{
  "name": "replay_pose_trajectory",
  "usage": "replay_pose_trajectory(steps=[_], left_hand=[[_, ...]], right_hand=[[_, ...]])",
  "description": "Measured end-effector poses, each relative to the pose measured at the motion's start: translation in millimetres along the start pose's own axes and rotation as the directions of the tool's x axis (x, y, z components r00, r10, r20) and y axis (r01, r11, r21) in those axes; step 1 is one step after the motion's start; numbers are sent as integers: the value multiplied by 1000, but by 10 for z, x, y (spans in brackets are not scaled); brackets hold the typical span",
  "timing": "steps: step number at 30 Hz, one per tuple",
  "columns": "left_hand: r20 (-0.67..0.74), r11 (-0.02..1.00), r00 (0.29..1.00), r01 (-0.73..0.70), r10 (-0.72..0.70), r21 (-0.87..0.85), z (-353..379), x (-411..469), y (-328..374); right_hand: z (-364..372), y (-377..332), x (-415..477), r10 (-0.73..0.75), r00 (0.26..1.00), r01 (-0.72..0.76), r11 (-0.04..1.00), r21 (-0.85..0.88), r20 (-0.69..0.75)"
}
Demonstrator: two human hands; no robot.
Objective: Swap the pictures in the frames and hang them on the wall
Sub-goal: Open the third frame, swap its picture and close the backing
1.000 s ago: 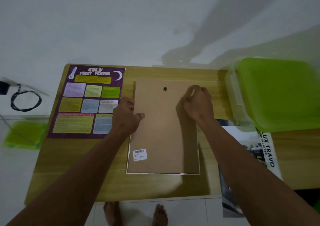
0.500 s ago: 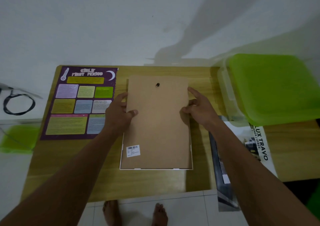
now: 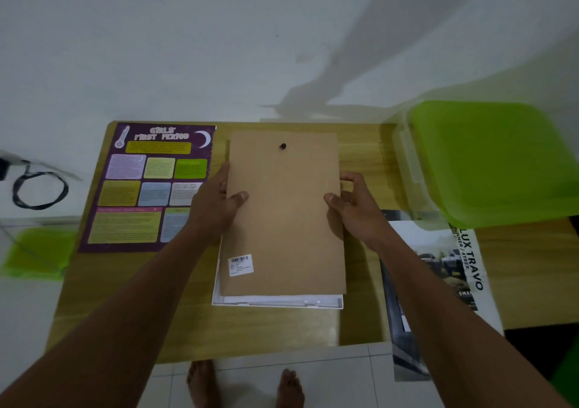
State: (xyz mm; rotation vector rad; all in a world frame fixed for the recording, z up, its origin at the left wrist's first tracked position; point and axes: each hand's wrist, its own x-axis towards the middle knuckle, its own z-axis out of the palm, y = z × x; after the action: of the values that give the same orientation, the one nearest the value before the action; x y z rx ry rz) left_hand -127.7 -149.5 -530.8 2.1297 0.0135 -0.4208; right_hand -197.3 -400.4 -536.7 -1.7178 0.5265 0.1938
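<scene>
A brown backing board (image 3: pixel 283 219) with a small dark hanger near its top and a barcode sticker is raised off a white picture frame (image 3: pixel 279 303) that lies face down on the wooden table (image 3: pixel 125 298). My left hand (image 3: pixel 216 204) grips the board's left edge, thumb on top. Gripping its right edge is my right hand (image 3: pixel 357 207). White paper shows inside the frame under the board's near edge. A purple "Girls' First Period" poster (image 3: pixel 147 185) lies flat at the left. A car poster (image 3: pixel 438 269) lies at the right, partly under my right arm.
A clear plastic box with a green lid (image 3: pixel 492 163) stands at the table's back right. A black cable (image 3: pixel 37 191) and a green lid (image 3: pixel 37 251) lie on the floor to the left. The white wall rises behind the table. My bare feet show below the table's near edge.
Both hands moved from the board's top face to its side edges. The board has come up out of the frame, so the frame's near edge and white paper now show.
</scene>
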Motion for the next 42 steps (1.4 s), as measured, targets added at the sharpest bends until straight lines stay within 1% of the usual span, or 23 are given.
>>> replay_pose_trajectory(steps=[3,6,8,12,17,19,21,24,26,32,35,39,42], left_hand=[[-25,1000,1000,1,-1,-2,-74,-14,101],[28,1000,1000,6,-6,-13,-201,-84,264],[74,996,997,29,-23,-82,-285,-132,359],[154,985,988,38,-12,-168,-365,-229,648],[135,975,986,-70,100,-210,-223,-370,1085],[141,961,983,-81,122,-265,-70,-412,1271],[178,947,974,-76,137,-312,126,-467,1484],[292,949,949,-24,121,-316,503,-509,1811],[319,952,943,7,96,-306,799,-495,1980],[280,956,960,53,31,-288,1750,-237,2247],[270,963,963,59,15,-263,2121,-115,2275],[191,989,982,17,12,-146,2413,-7,2281],[131,998,991,-23,30,-54,2523,17,2293]], right_hand=[[15,0,-57,-7,1000,8,999,46,-15],[-47,-49,-149,1,1000,-1,998,57,-6],[-105,-139,-273,-8,1000,8,999,51,-8],[-283,-350,-563,-12,992,21,997,74,-122],[-688,-570,-945,-26,970,46,996,74,-243],[-922,-614,-1052,-8,965,26,998,65,-262],[-1185,-623,-1107,19,960,-7,999,45,-278],[-1631,-576,-1092,7,945,-22,999,-43,-327],[-1951,-531,-1016,-5,936,-34,994,-107,-353],[-2845,-364,-600,9,945,-72,981,-179,-328],[-3159,-249,-367,0,948,-90,959,-268,-319],[-3396,-77,-146,20,949,-138,923,-360,-315],[-3447,-8,-45,-23,946,-130,886,-444,-322]])
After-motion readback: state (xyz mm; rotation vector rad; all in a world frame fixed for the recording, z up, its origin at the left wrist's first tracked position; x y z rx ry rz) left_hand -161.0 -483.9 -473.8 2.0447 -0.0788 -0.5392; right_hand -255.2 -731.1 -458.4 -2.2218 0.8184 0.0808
